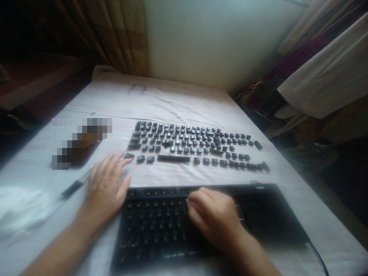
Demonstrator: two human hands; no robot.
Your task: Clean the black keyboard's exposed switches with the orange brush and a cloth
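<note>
A black keyboard (140,222) without its keycaps lies in front of me, its rows of bare key posts showing. Over its upper middle, my right hand (214,211) is closed in a pinch; a tiny pale tip shows at the fingers, too small to name. My left hand (107,180) rests flat on the cloth at the keyboard's upper left corner, fingers stretched out. Its fingertips are beside a loose dark keycap (128,156), and I cannot tell whether they touch it. Beyond the keyboard, many black keycaps (178,142) are laid out in rows, with a long spacebar (173,158) below them.
A pale cloth (178,99) covers the table. At the left lie a pixelated dark object (83,147), a dark cable piece (71,188) and a blurred white bundle (23,209). The keyboard's cord (317,255) runs off at the lower right. Fabric (330,88) hangs on the right.
</note>
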